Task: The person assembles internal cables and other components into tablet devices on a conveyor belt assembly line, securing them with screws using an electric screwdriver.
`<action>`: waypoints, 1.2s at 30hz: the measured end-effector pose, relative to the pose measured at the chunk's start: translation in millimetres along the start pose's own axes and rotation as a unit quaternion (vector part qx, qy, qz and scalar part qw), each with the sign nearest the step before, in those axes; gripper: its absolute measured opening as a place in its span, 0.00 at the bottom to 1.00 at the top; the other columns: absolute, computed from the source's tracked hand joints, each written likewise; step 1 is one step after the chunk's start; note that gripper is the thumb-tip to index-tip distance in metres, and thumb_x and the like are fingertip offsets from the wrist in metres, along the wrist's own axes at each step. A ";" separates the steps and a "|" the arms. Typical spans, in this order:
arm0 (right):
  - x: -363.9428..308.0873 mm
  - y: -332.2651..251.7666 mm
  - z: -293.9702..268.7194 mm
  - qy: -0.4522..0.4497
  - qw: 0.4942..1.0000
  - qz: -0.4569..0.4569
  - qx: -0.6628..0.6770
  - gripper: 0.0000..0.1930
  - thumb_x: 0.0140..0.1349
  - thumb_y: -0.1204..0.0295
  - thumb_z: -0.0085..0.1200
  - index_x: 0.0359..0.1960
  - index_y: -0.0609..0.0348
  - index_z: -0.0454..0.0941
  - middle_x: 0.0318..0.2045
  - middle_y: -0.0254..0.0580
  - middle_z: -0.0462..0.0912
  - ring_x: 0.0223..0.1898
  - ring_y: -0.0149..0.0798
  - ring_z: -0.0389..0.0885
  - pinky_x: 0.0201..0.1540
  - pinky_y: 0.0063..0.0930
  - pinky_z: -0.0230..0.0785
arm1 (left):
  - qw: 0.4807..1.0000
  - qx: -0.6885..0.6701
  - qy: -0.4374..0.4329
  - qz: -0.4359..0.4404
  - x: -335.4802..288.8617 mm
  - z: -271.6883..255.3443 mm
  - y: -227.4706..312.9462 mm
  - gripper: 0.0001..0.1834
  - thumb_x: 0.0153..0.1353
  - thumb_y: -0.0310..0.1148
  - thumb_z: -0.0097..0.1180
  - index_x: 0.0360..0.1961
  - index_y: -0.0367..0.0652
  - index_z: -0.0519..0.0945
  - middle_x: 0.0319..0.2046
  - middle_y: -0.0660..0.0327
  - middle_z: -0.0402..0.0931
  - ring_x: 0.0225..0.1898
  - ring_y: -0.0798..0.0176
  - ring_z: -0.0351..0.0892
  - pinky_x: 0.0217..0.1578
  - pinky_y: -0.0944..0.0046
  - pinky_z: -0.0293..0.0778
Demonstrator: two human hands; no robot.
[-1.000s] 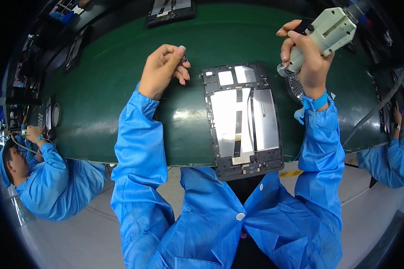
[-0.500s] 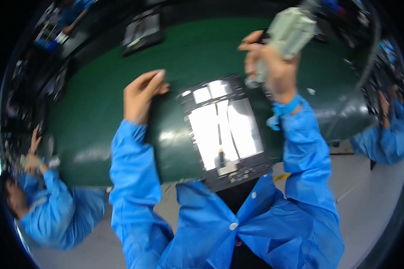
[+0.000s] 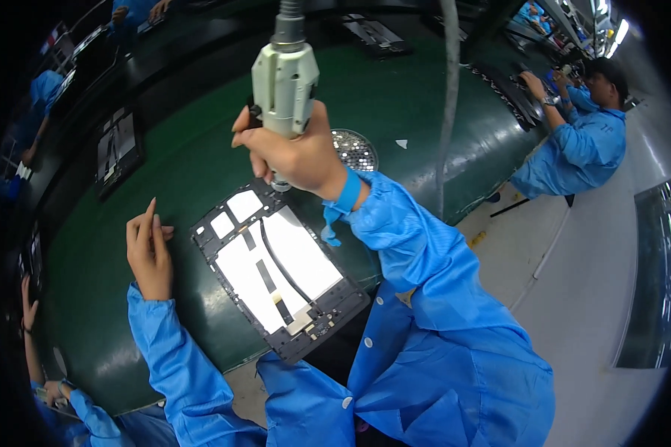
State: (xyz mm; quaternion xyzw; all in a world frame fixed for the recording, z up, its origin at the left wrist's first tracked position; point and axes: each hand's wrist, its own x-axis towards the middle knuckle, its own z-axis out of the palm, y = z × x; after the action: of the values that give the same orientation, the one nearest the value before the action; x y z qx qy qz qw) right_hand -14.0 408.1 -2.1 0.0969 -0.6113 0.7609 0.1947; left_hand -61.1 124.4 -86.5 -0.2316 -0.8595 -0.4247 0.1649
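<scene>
My right hand [image 3: 298, 156] is wrapped round a pale grey-green electric screwdriver [image 3: 285, 82], which hangs upright from above. Its lower tip is just over the far right edge of an opened tablet [image 3: 306, 238]. That tablet lies tilted on the green bench, its silvery inner plate, black strips and circuit parts facing up, and its near end reaches past the bench edge by my body. Beside its left edge, my left hand [image 3: 150, 253] hovers apart from it, index finger stretched out and the others loosely bent, with nothing visible in it.
A round dish of small shiny bits [image 3: 356, 150] sits right of the screwdriver. Other tablets [image 3: 118, 149] lie along the far side. A grey cable [image 3: 449, 104] hangs down at right. Co-workers in blue sit at right [image 3: 585, 153] and left.
The view has turned, so the tablet and both hands appear shifted left. My right hand has brought the screwdriver over the tablet's far edge. My left index finger has stretched out.
</scene>
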 end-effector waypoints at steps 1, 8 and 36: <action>-1.2 3.6 -0.8 -0.014 1.000 -0.019 -0.020 0.05 0.57 0.79 0.57 0.32 0.70 0.79 0.20 0.43 0.80 0.15 0.30 0.77 0.15 0.22 0.68 | 1.000 0.029 0.001 0.007 -1.3 -1.1 -0.8 0.19 0.71 0.25 0.49 0.62 0.42 0.74 0.39 0.57 0.74 0.34 0.67 0.82 0.34 0.70 0.79; -2.3 6.5 -1.4 -0.026 0.999 -0.028 0.026 0.04 0.57 0.78 0.59 0.33 0.65 0.82 0.17 0.38 0.78 0.15 0.28 0.77 0.16 0.21 0.67 | 0.980 -0.156 0.062 -0.110 -3.8 -8.1 16.9 0.23 0.61 0.28 0.65 0.57 0.37 0.73 0.40 0.54 0.81 0.33 0.65 0.85 0.33 0.70 0.80; -10.7 6.2 8.9 0.017 0.998 -0.047 -0.028 0.07 0.57 0.80 0.51 0.36 0.71 0.77 0.24 0.46 0.81 0.14 0.34 0.76 0.15 0.24 0.66 | 0.925 -0.247 -0.165 -0.236 -3.8 -6.0 4.6 0.11 0.59 0.32 0.66 0.41 0.38 0.87 0.42 0.57 0.83 0.32 0.70 0.78 0.25 0.73 0.72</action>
State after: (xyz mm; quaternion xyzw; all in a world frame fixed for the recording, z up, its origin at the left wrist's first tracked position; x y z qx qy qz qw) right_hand -7.7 396.6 -9.7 0.1074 -0.6239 0.7348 0.2433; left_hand -54.9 121.0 -81.8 -0.1221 -0.7722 -0.6060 -0.1471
